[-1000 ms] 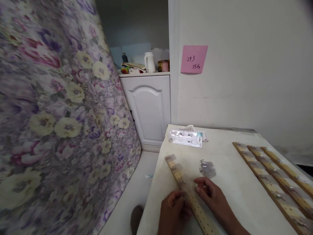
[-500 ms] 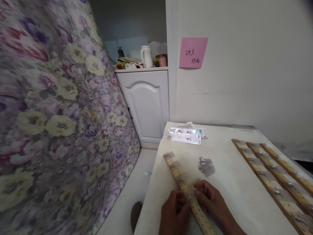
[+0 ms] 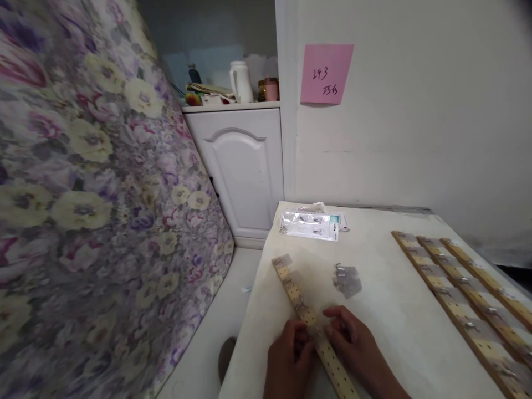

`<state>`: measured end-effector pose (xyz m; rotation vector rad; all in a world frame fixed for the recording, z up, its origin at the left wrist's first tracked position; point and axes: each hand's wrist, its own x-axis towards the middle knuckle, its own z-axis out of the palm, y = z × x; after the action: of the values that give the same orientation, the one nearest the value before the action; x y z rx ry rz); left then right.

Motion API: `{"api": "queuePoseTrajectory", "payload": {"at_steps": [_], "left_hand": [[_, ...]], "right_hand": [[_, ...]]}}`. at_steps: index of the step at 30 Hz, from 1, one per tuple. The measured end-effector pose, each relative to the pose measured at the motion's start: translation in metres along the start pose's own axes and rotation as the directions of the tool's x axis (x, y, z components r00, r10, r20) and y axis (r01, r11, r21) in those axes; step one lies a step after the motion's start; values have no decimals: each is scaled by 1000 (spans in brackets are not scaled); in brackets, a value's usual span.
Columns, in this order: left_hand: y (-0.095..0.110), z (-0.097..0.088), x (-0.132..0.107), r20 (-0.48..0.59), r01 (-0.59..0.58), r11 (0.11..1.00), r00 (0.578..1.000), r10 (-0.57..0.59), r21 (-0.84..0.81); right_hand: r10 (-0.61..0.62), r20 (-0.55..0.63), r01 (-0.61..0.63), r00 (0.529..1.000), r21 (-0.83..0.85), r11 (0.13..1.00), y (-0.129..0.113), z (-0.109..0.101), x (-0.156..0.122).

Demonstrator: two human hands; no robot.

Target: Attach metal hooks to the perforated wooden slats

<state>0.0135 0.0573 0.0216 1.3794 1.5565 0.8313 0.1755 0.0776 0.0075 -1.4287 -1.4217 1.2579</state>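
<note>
A long wooden strip (image 3: pixel 296 296) full of small holes lies slantwise on the white table (image 3: pixel 386 310), with clear stick-on hooks fixed along its far end. My left hand (image 3: pixel 288 354) presses on the strip's left side, fingers curled. My right hand (image 3: pixel 353 343) rests on its right side, fingertips pinched at a small clear hook on the strip. A small pile of loose clear hooks (image 3: pixel 347 280) lies just beyond my right hand.
Three more wooden strips with hooks (image 3: pixel 461 293) lie at the table's right. A plastic packet of hooks (image 3: pixel 310 224) sits at the far edge. A flowered cloth (image 3: pixel 91 210) fills the left. A white cupboard (image 3: pixel 243 166) and a pink note (image 3: pixel 326 73) on the wall stand behind.
The view has tipped and shifted slightly, so everything sits a little higher and further left. Both hands stay on the strip, fingers drawn closer together at the hook.
</note>
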Motion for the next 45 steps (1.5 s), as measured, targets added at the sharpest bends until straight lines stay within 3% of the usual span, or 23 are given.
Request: {"api": "queuePoseTrajectory", "payload": {"at_steps": [28,45], "left_hand": [[3,-1,-3,48,38,997,998,-35,-68],[3,1,-5,19,15,994,1000,-13,-105]], "right_hand": [[36,-3,-36,999,-2,999,-5,-4,0],[12,-28,-15,1000,-99,995,-6,-2,0]]}}
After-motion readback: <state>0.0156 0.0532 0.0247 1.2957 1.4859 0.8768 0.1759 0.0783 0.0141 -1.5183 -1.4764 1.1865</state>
